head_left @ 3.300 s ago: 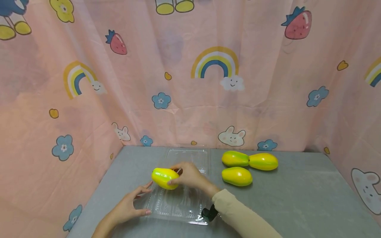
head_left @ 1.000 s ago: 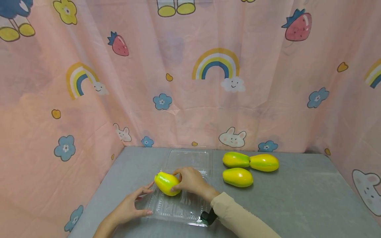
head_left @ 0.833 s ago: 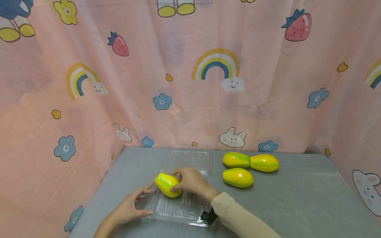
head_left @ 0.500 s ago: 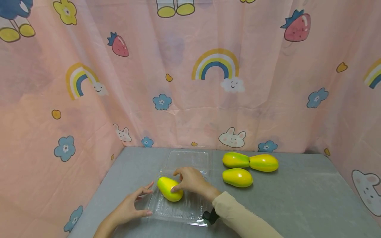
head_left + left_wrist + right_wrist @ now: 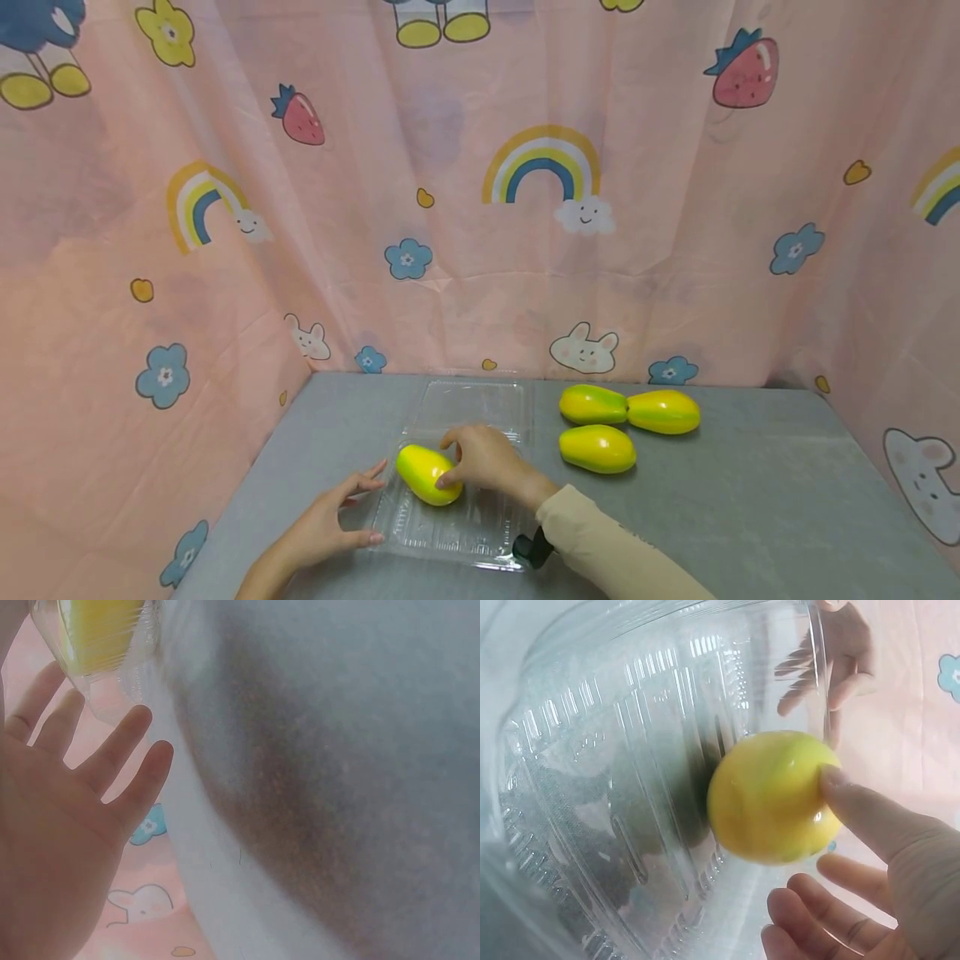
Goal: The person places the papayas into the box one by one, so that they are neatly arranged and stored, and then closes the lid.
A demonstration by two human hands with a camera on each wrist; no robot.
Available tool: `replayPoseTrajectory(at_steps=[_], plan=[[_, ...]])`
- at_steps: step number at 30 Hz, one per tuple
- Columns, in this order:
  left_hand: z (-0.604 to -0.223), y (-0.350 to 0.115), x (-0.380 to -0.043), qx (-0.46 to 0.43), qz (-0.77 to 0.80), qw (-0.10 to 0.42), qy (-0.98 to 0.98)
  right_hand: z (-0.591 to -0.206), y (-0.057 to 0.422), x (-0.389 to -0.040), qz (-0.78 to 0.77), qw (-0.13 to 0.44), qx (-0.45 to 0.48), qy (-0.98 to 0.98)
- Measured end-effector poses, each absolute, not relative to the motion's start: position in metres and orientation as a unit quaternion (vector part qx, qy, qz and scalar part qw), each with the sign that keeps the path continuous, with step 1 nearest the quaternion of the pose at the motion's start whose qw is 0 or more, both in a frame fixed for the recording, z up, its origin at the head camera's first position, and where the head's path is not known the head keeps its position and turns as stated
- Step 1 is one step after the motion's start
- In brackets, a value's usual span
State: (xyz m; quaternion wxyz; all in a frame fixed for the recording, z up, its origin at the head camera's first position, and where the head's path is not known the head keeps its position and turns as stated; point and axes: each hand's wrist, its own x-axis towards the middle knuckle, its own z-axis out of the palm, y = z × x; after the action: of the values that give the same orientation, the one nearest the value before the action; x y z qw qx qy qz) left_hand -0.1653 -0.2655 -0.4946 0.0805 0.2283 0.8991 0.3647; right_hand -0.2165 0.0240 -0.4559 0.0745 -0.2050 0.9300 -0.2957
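A yellow-green papaya (image 5: pixel 427 477) lies tilted in the left part of the near half of a clear plastic clamshell box (image 5: pixel 483 533). My right hand (image 5: pixel 487 462) is at its right side. In the right wrist view the thumb touches the papaya (image 5: pixel 769 799), while the other fingers are loosely bent and apart from it. My left hand (image 5: pixel 330 521) stands at the box's left edge, thumb and fingers spread, fingertips right at the rim. The left wrist view shows that hand's fingers (image 5: pixel 112 754) extended, with the papaya (image 5: pixel 97 630) seen through the plastic above them.
Three more papayas lie right of the box: a back-left one (image 5: pixel 592 404), a back-right one (image 5: pixel 663 412) and a nearer one (image 5: pixel 597 449). The box's lid (image 5: pixel 476 404) lies folded back towards the pink patterned curtain (image 5: pixel 660 275). The table (image 5: pixel 750 500) is grey.
The papaya has come down into the box's near half and turned, its left end swinging nearer. My right fingers have since loosened and drawn slightly right. The left hand has hardly moved.
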Motion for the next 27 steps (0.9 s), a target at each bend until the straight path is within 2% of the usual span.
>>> replayPoseTrajectory(at_steps=[11, 27], plan=[[-0.4940, -0.2651, -0.1648, 0.223, 0.363, 0.081, 0.901, -0.4558, 0.0295, -0.2188, -0.332, 0.092, -0.198, 0.918], [-0.4945, -0.2647, -0.1655, 0.216, 0.366, 0.088, 0.901, -0.4592, 0.0290, -0.2174, -0.314, 0.075, -0.212, 0.923]])
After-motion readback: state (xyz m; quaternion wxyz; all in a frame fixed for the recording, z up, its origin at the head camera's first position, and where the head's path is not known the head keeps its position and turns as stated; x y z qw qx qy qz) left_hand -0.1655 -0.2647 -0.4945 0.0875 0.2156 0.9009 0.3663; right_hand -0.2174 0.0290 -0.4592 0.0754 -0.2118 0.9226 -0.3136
